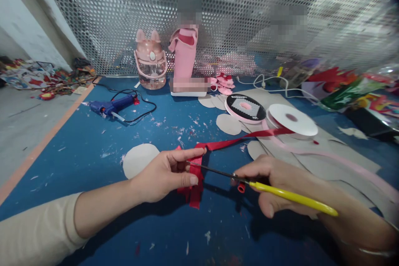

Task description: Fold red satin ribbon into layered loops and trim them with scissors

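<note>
My left hand (170, 172) pinches folded red ribbon (195, 193) between thumb and fingers, with cut ends hanging below the thumb. From there the red strip runs up and right to a white spool (294, 119). In my right hand (274, 178) are yellow-handled scissors (293, 198). Their thin dark blade points left and reaches the ribbon at my left fingers; whether the blades are closed I cannot tell. A small red tube-like piece (241, 187) shows below the pivot. Beside my left wrist lies a pale round disc (139, 158), partly covered by the hand.
A blue glue gun (114, 106) with a black cord lies at the left. A pink bottle (151, 64) and a pink pouch (184, 56) stand against the perforated metal screen. A black-faced spool (245, 107) rests on grey card (339, 153). Pink scraps dot the blue table.
</note>
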`<action>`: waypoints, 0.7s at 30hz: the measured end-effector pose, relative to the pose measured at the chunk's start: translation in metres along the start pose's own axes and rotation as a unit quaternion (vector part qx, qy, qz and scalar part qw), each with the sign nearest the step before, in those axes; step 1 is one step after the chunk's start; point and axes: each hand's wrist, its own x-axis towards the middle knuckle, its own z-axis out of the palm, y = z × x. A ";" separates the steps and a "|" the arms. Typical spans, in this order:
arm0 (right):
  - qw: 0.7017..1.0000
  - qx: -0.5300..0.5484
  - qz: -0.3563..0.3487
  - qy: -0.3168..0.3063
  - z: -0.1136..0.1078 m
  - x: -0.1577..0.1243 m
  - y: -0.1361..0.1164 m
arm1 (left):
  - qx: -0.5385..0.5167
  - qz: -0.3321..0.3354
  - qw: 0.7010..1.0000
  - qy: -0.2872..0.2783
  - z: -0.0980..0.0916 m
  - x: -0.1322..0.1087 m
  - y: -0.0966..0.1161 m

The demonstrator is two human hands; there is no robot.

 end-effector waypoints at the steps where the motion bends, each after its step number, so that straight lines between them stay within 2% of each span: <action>1: 1.000 0.004 0.004 -0.003 0.000 0.000 -0.001 | -0.003 -0.001 1.000 -0.001 0.000 0.000 0.000; 13: 0.999 0.022 0.024 -0.012 -0.002 0.003 -0.018 | 0.003 -0.008 1.000 -0.008 0.000 0.000 -0.001; 17: 1.000 0.012 0.019 -0.007 0.000 0.002 -0.010 | 0.016 -0.013 1.000 -0.001 -0.001 -0.001 0.000; 21: 1.000 -0.006 -0.001 0.024 0.001 0.004 0.004 | 0.048 -0.016 0.999 0.016 -0.002 -0.001 0.002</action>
